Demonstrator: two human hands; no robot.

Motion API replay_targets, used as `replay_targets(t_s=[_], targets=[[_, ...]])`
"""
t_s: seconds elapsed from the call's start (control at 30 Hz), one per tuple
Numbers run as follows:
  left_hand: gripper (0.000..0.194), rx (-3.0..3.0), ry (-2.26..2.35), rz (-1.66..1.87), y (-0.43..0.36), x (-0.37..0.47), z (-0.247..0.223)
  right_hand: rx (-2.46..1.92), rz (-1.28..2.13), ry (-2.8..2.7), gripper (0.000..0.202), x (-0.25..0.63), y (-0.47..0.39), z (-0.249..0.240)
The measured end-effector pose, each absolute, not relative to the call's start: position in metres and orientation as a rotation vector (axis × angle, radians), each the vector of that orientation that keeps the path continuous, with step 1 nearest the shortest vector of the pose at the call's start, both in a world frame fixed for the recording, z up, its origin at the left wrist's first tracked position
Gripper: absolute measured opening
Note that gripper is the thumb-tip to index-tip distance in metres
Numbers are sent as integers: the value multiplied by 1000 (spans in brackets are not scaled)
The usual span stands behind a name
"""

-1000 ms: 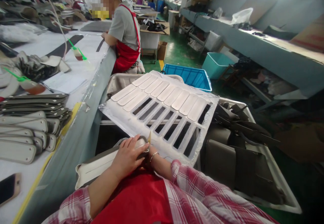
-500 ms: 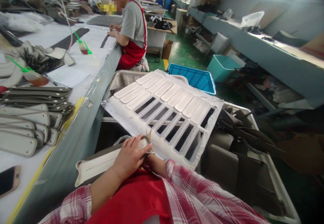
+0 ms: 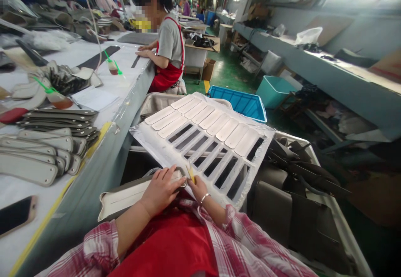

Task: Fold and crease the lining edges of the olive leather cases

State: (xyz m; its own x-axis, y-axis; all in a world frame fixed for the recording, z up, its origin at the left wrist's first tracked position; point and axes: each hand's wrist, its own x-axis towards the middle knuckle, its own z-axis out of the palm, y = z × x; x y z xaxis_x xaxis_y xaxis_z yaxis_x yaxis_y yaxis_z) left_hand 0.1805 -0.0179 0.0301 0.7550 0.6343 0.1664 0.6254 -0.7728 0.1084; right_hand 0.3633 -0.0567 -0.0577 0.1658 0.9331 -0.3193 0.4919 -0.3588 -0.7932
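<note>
My left hand [image 3: 161, 189] lies over the right end of a long white and dark piece [image 3: 123, 197], its fingers wrapped on the piece's upper face. Just to its right, my right hand [image 3: 198, 188] is closed round a small yellowish pointed tool [image 3: 190, 172], tips up. Beyond both hands a white slotted board [image 3: 184, 160] slants across bins. Pale rounded strips [image 3: 213, 122] lie in rows on its far part, and dark openings show in its near part.
On the left table [image 3: 109, 105] are stacked grey strips [image 3: 28, 164], a phone [image 3: 19, 216] and glue bottles [image 3: 59, 100]. A person in a red apron [image 3: 169, 47] works beyond. At right, a bin [image 3: 341, 222] holds dark pieces; a blue crate [image 3: 238, 101] sits behind the board.
My right hand has come out from behind my left hand, moving right with the pointed tool, which shows more fully. My left hand stays on the piece. The view has shifted slightly.
</note>
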Motion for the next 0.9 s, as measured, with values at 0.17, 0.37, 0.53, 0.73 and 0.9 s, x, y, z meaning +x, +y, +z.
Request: replay_targets(t_s=[0.17, 0.37, 0.53, 0.73, 0.9], targets=[[42, 2892, 1021, 348, -18, 179, 28, -1775, 1083, -1707, 42, 414, -76, -28], [32, 2868, 1006, 378, -18, 177, 28, -1949, 703, -2474, 56, 413, -50, 23], [35, 2853, 974, 372, -17, 174, 28, -1948, 644, -2739, 68, 401, -21, 35], [40, 2831, 967, 415, -15, 171, 21, -1907, 831, -2885, 75, 397, -10, 33], [37, 2813, 975, 416, -14, 171, 20, -1545, 1107, -2912, 45, 390, -10, 19]])
